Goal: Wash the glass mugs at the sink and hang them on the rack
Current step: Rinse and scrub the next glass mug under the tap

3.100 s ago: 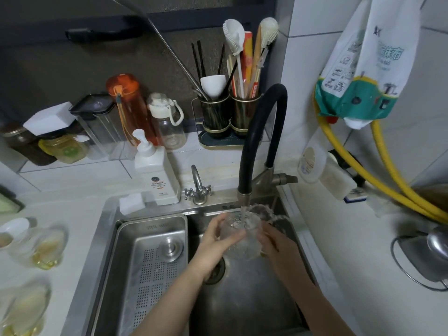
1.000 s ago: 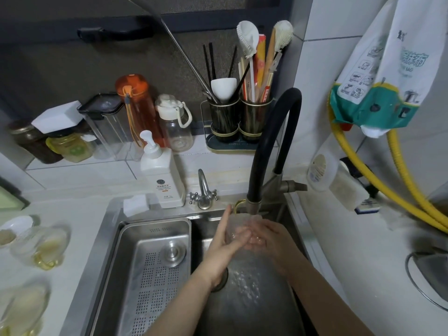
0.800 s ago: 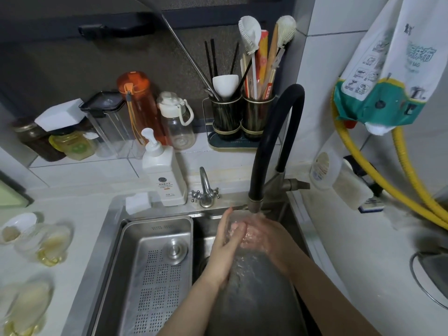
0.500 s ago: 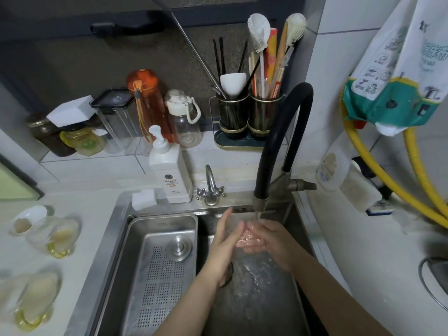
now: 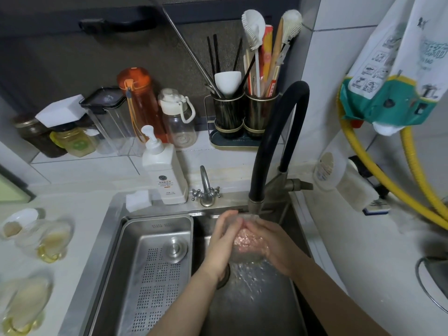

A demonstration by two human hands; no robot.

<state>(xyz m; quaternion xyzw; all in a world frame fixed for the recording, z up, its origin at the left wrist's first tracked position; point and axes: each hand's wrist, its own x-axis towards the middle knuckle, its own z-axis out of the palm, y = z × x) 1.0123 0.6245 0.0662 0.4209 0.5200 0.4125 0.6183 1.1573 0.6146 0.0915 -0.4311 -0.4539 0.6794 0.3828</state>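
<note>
Both hands under tap stream, over sink. Left hand upright, fingers straight against mug. Right hand cups mug opposite, fingers curled. Mug held between palms; outline blurred.

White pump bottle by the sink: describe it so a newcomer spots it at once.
Start at the steel sink and look along its back rim, left of the small tap. The pump bottle stands there beside a white sponge block; it alone has a pump head and a square white body.
</note>
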